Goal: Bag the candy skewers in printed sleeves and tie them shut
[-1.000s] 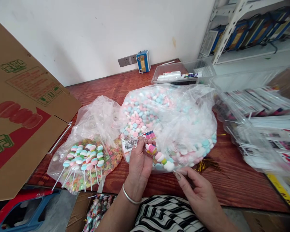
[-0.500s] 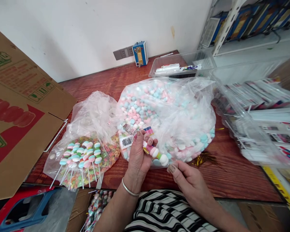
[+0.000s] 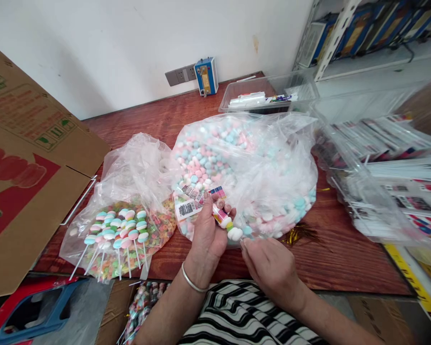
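My left hand [image 3: 211,225] is closed around a marshmallow lollipop [image 3: 227,221], which has white, pink, yellow and green pieces in a clear printed wrapper. The wrapper's printed flaps [image 3: 187,209] stick out past my thumb, to the upper left. At the lollipop's lower white end, my right hand [image 3: 269,268] is pinched shut; its fingertips hide the stick or wrapper end they grip. Unwrapped marshmallow lollipops [image 3: 118,227] lie to the left on a clear bag of small colourful candies [image 3: 161,218]. Behind my hands lies a big clear bag of pastel marshmallows [image 3: 244,167].
A cardboard box [image 3: 32,158] stands at the left. Gold twist ties [image 3: 298,234] lie right of my hands on the wooden table [image 3: 359,268]. Clear bins [image 3: 373,167] of printed wrappers are at the right. A blue device [image 3: 206,76] rests by the wall; wrapped lollipops [image 3: 143,306] sit below the table edge.
My right hand has turned over, knuckles now up, and its fingers have curled tighter at the lollipop's lower end. My left hand keeps its hold. The view has shifted slightly.
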The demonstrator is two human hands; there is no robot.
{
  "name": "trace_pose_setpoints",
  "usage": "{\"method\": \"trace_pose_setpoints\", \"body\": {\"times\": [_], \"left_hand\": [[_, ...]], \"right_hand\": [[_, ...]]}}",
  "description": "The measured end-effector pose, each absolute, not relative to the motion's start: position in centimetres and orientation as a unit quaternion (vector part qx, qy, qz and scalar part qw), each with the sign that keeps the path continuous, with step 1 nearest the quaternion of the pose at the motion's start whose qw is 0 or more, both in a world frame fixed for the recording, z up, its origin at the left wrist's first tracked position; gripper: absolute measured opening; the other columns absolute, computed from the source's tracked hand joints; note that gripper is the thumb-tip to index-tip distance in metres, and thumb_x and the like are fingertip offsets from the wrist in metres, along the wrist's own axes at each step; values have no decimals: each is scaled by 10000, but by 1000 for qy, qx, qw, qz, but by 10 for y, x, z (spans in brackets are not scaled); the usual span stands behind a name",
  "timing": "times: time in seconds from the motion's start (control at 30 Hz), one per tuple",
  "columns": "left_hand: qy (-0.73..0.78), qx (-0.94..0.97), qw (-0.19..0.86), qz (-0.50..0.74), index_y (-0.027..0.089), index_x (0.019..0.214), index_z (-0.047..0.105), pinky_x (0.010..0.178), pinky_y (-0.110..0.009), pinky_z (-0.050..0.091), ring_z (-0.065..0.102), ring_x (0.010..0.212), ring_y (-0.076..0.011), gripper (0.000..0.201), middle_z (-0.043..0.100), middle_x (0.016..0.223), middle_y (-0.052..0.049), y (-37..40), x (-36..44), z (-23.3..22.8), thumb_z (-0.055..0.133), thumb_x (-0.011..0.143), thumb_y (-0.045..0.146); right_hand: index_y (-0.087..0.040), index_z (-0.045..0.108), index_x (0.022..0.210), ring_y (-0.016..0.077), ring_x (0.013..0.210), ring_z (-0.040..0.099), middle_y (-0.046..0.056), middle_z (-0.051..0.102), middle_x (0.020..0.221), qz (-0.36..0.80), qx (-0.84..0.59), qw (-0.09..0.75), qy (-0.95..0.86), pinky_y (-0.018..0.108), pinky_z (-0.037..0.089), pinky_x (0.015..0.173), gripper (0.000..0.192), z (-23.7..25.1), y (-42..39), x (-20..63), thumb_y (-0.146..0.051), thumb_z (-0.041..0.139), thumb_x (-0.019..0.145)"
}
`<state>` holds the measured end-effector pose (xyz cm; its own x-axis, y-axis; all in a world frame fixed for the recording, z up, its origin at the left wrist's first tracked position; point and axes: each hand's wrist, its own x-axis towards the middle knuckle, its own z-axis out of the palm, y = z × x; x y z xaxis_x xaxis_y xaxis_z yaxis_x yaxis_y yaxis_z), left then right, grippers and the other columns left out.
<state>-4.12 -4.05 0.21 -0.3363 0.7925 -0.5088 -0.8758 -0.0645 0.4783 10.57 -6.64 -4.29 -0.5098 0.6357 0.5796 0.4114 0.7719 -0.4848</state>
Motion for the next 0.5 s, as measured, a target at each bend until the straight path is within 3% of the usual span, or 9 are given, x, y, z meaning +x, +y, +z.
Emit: {"method": "trace_pose_setpoints", "body": {"times": [0.07, 0.13, 0.2, 0.27, 0.37, 0.43, 0.5], "left_hand": [[340, -43, 595, 727, 149, 818, 596, 639, -258, 515, 504, 551, -79, 260, 474, 629, 44, -40, -41, 2, 569, 910, 390], [300, -28, 621, 723, 152, 824, 593, 651, -259, 515, 495, 549, -80, 285, 446, 609, 51, -40, -42, 1, 545, 918, 416], [280, -20, 635, 720, 154, 824, 590, 669, -269, 520, 496, 556, -85, 301, 434, 599, 52, -40, -44, 0, 525, 925, 430], [285, -26, 627, 725, 156, 822, 591, 678, -277, 522, 501, 562, -90, 297, 444, 602, 47, -40, -46, -2, 523, 927, 425], [296, -52, 608, 735, 155, 825, 597, 688, -285, 526, 508, 564, -88, 279, 472, 622, 44, -38, -46, -3, 572, 901, 423], [298, -60, 603, 737, 150, 838, 605, 697, -285, 528, 507, 563, -81, 267, 481, 629, 47, -37, -45, -4, 625, 870, 415], [302, -47, 597, 742, 145, 848, 613, 704, -278, 529, 498, 552, -67, 222, 487, 629, 54, -37, -43, -5, 673, 846, 358]], "right_hand": [[-182, 551, 748, 118, 527, 468, -17, 528, 597, 333, -367, 384, -779, 249, 357, 521, 247, -43, -63, 100, -241, 467, 974], [-199, 498, 753, 92, 414, 337, -77, 389, 519, 540, -402, 345, -654, 220, 306, 414, 311, -42, -61, 95, -346, 386, 1003], [-204, 493, 784, 83, 369, 235, -108, 297, 499, 644, -404, 316, -568, 207, 251, 351, 334, -43, -60, 93, -419, 357, 1001], [-185, 546, 893, 90, 401, 346, -83, 405, 546, 603, -415, 327, -598, 209, 320, 383, 262, -43, -61, 96, -412, 440, 972], [-158, 586, 1072, 155, 618, 585, 22, 622, 742, 340, -420, 384, -749, 258, 458, 566, 189, -46, -63, 106, -266, 556, 920], [-151, 612, 1070, 184, 682, 625, 63, 674, 790, 175, -385, 396, -815, 286, 472, 633, 167, -48, -65, 112, -180, 555, 916], [-152, 635, 1026, 186, 682, 632, 71, 695, 786, 109, -348, 404, -839, 290, 469, 649, 138, -49, -65, 116, -146, 549, 919]]}}
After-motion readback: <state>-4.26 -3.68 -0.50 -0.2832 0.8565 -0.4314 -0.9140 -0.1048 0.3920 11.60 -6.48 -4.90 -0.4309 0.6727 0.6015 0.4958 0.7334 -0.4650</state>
